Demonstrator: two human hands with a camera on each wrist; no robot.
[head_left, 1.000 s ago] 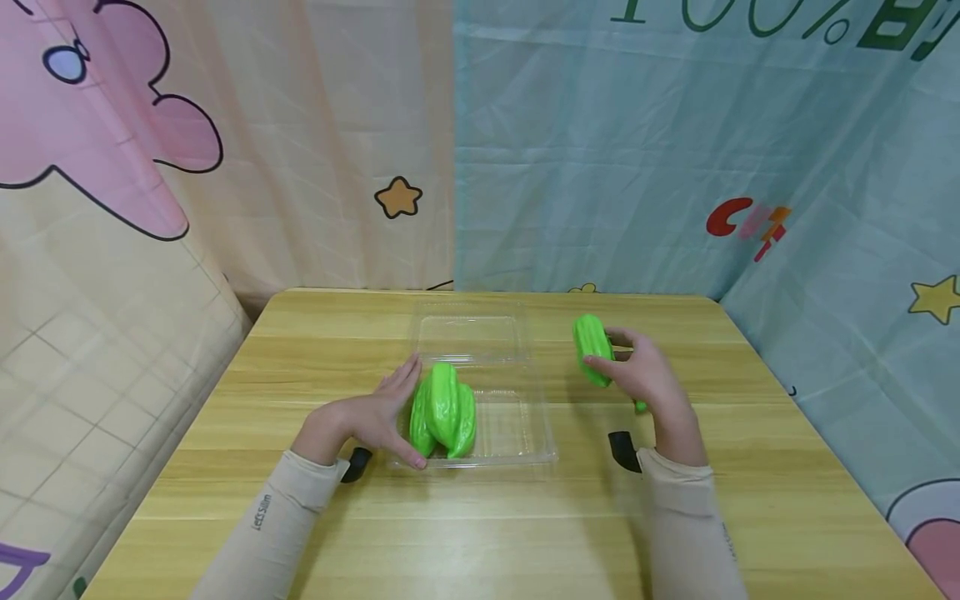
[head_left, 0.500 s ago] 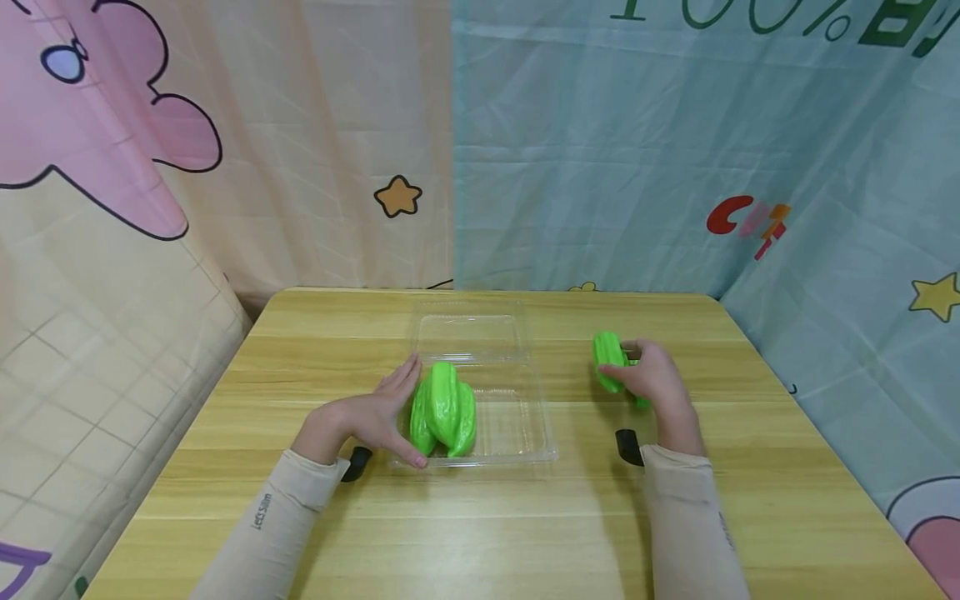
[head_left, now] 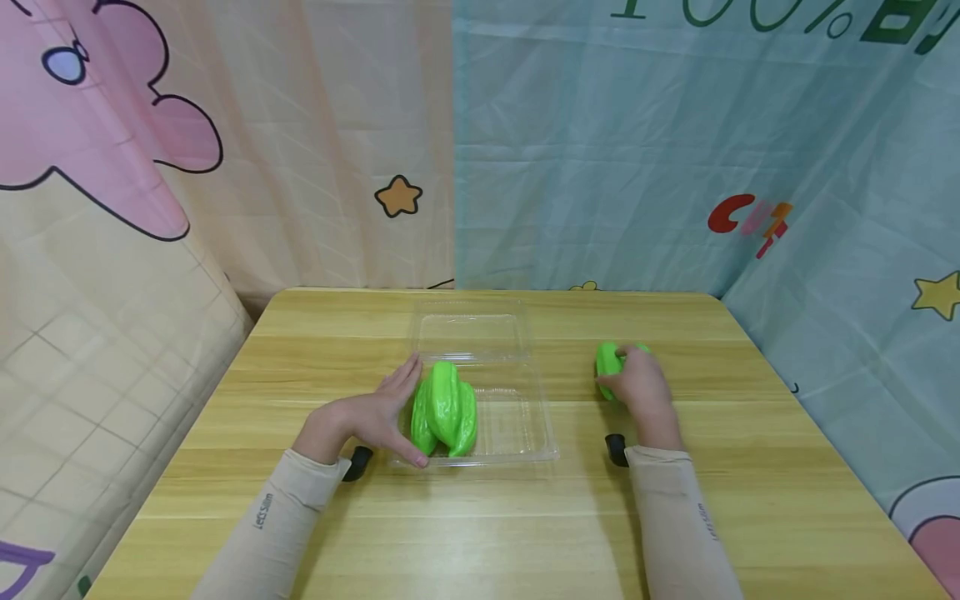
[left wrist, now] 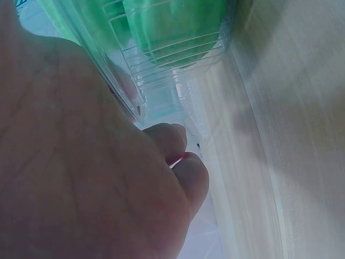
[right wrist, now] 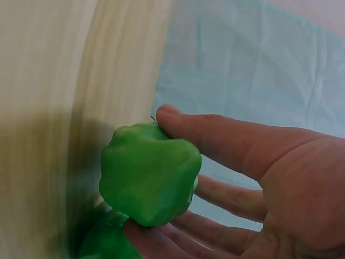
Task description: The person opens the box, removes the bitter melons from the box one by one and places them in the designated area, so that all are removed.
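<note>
In the head view, my left hand [head_left: 371, 418] rests at the left side of a clear hinged plastic container [head_left: 517, 458], thumb at its front edge and fingers spread towards the back. Several bright green ribbed gourds [head_left: 444, 408] lie heaped in the container's left half. At the table's right side, my right hand [head_left: 643, 390] holds another green ribbed gourd [head_left: 606, 368] between thumb and fingers. The right wrist view shows this held gourd's lobed end [right wrist: 148, 175]. Below it is a further green gourd [right wrist: 110, 237], partly hidden by the fingers.
The container's transparent lid [head_left: 471, 333] lies folded back behind its base. Everything stands on a wooden table [head_left: 480, 533], with printed curtains [head_left: 585, 167] along its back and sides. A black strap piece [head_left: 617, 450] juts from the right wrist.
My right hand has moved slightly away from the container and lower with the held gourd, beside another green gourd. My left hand and the gourds in the container stay in place.
</note>
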